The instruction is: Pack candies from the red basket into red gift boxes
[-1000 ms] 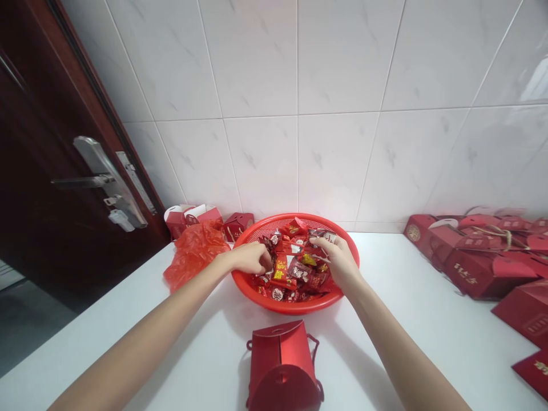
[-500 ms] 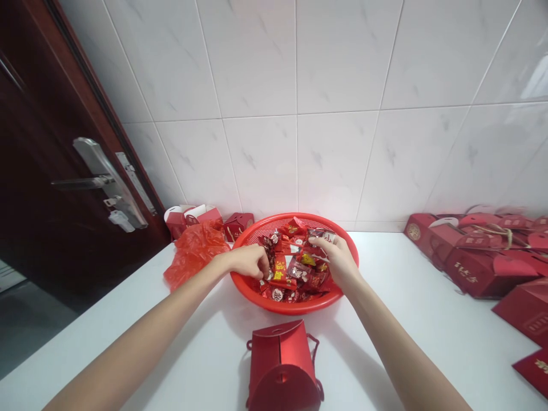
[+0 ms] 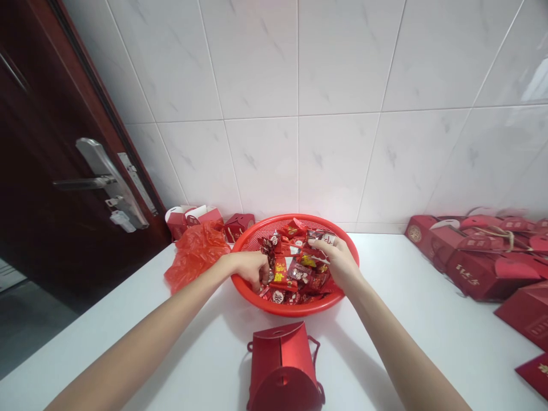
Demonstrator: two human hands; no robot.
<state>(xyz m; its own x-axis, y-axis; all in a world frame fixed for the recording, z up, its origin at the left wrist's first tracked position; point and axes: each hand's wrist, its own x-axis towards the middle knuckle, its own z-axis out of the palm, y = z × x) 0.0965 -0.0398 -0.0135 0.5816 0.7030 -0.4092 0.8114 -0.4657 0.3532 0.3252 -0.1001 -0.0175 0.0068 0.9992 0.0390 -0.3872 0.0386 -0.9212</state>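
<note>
A red plastic basket (image 3: 295, 309) holds a heap of wrapped candies (image 3: 285, 273) in red, brown and yellow wrappers. My left hand (image 3: 253, 268) reaches over its left side, fingers curled down among the candies; whatever they grip is hidden. My right hand (image 3: 340, 260) is over the right side, its thumb and fingers closed on a dark wrapped candy (image 3: 320, 234) with a pale patch. In front of the basket stands a closed red gift box (image 3: 282, 365) with cord handles, touched by neither hand.
A crumpled red plastic bag (image 3: 194, 251) lies left of the basket, near small red boxes (image 3: 201, 216) by the tiled wall. Several red gift boxes (image 3: 483, 268) are piled on the right of the white table (image 3: 205, 359). A dark door (image 3: 38, 171) stands at left.
My left hand has shifted slightly down toward the basket's near-left rim, fingers still curled. My right hand stays nearly in place.
</note>
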